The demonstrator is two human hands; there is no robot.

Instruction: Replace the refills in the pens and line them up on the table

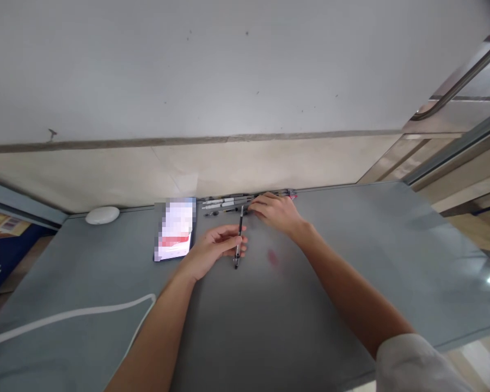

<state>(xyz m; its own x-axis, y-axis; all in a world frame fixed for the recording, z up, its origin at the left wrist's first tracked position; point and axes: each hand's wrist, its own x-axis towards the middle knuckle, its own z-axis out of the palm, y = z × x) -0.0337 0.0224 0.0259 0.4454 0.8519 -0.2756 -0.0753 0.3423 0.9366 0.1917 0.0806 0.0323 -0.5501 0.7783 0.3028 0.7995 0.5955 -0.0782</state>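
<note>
The black pen [240, 228] is over the middle of the table [310, 343], short of the far edge, its length pointing from the far edge toward the near edge. The left hand [214, 246] is clamped on it, thumb against fingers; contact between pen and table cannot be determined. The right hand [275, 212] is at the row of pens [224, 202], which lies along the far edge. Its fingertips are bunched; whether they are clamped on a pen cannot be determined. Step in hand, as judged: handling one pen while working at the row. Any further move there calls for a narrow fingertip pinch, since the pens lie close together. Left of the row is a lit smartphone [175, 228]; near the far-left corner, a white oval object [102, 215]. A white cable [85, 311] crosses the left side.
</note>
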